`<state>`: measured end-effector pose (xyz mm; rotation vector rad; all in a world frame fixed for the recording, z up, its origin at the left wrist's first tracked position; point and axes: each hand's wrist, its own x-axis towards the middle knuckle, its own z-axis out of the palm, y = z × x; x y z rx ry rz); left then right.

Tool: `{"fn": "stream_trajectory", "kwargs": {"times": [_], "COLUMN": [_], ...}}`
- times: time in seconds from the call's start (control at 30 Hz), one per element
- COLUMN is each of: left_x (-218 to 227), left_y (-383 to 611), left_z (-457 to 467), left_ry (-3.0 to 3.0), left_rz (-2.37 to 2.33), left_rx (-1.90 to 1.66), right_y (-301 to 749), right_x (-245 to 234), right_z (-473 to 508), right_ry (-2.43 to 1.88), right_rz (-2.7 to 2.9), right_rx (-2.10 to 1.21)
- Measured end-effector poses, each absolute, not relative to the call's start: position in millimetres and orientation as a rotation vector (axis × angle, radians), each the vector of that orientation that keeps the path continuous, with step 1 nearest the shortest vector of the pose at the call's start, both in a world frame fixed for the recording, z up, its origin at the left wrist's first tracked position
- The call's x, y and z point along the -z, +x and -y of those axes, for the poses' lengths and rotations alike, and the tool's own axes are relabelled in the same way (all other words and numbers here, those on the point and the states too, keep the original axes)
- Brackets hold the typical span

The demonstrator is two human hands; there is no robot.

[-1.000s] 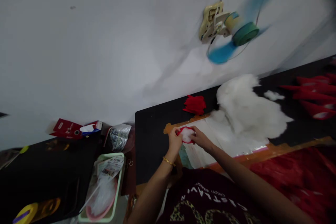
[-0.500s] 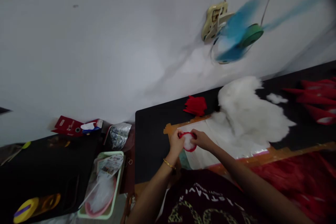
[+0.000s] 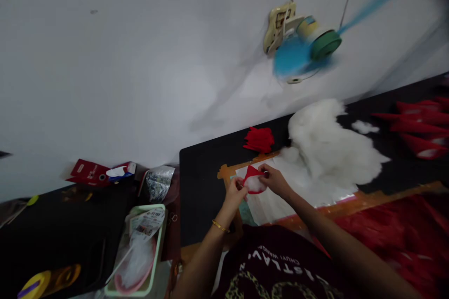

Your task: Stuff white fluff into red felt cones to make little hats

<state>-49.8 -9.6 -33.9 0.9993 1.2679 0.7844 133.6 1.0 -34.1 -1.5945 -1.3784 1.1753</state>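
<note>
Between my hands is a small red fabric cone [image 3: 251,171] with white stuffing [image 3: 254,184] showing in its round mouth, which faces me. My left hand [image 3: 234,195] pinches its left edge. At the right edge, my right hand [image 3: 274,180] has its fingers closed on the rim. Below them lies a white sheet [image 3: 264,208] taped to the black table. A big heap of white fibre stuffing [image 3: 326,147] rests just beyond my right hand. Behind my hands sits a stack of flat red felt pieces [image 3: 259,140].
Several stuffed red cones [image 3: 421,126] lie at the far right. Red sheet material [image 3: 396,238] spreads along the near right. A green tray [image 3: 159,238] with a pink bowl stands at the left, near a yellow-lidded bottle [image 3: 37,284]. A wall fan [image 3: 301,51] spins above.
The red piece has been tilted, so its pointed tip now shows above the stuffed mouth. My right hand has shifted slightly right and up along the rim. The whole view has turned slightly.
</note>
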Motion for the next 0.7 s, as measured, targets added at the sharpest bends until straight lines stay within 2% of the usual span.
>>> {"fn": "stream_trajectory", "kwargs": {"times": [0.17,0.3,0.5,0.7], "left_x": [39.4,40.0,24.9,4.9], "left_y": [-41.4,-39.6,-63.7,-33.5], "left_z": [9.1,12.3,34.1,7.6], "left_ry": [1.151,1.347,1.049,0.484], "left_rz": [-1.476,-1.598,-1.043,-0.894], "left_rx": [-0.785,-0.879,-0.943,-0.967], "right_y": [118.6,116.8,143.8,126.5], "right_x": [37.9,38.7,30.3,24.1], "right_z": [12.0,22.3,37.3,39.1], "right_ry": [-1.501,-1.467,-1.325,-1.268], "right_rz": [1.361,1.391,1.390,1.518], "right_rx": [-1.231,-1.036,-0.882,-0.886]}}
